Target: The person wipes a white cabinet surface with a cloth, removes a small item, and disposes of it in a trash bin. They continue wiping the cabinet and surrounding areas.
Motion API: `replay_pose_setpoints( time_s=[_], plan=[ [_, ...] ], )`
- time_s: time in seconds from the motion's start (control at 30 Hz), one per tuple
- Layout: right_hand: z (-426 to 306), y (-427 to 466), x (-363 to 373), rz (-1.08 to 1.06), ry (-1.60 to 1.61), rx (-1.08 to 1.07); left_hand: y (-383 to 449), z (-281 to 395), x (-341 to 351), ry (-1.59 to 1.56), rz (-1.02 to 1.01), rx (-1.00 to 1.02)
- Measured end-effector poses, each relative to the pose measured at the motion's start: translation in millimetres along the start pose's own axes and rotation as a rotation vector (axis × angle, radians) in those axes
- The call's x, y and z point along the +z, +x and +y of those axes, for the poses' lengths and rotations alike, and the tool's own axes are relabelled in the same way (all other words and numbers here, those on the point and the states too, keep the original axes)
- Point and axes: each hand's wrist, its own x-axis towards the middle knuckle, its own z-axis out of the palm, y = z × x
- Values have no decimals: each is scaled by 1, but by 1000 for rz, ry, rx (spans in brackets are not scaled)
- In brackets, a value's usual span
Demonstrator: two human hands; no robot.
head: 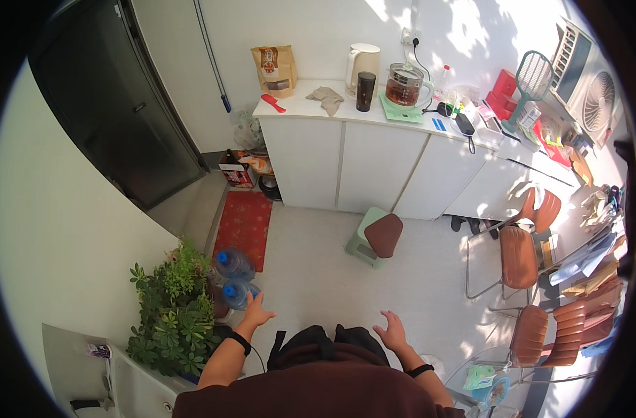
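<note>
My left hand (257, 311) is low on the left, fingers apart and nothing held; it overlaps the edge of a blue-capped water bottle (238, 294) in the view, and whether they touch cannot be told. A second large clear bottle (235, 263) stands just beyond, by a red floor mat (243, 224). On the other side, my right hand (392, 331) hangs over the bare floor with its fingers spread and empty. Ahead of me stands a green plastic stool (360, 247) with a brown seat pad (384, 235) lying askew on it.
Leafy potted plants (174, 318) and a sink (140, 386) are at left. White cabinets (307, 162) across the room bear a kettle (364, 62), a glass teapot (403, 93) and other items. Brown chairs (519, 258) and a small glass table (459, 373) stand at right.
</note>
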Motion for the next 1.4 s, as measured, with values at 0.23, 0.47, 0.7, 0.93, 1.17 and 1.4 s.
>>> replay_pose_setpoints(
  time_s=[0.23,0.47,0.7,0.93,1.17,1.4],
  plan=[
    [-28,157,0,-241,-35,18,79,68,-31,26,55,-30],
    [-77,341,4,-15,138,-121,206,169,-131,-1,216,97],
    [-129,468,-19,-31,189,-79,336,312,-219,5,350,424],
    [-162,536,-26,82,233,-60,479,465,-271,-23,338,688],
    [-170,565,-14,259,226,251,579,555,-271,225,188,623],
    [-180,578,16,218,264,439,649,522,-264,210,296,514]
  ],
)
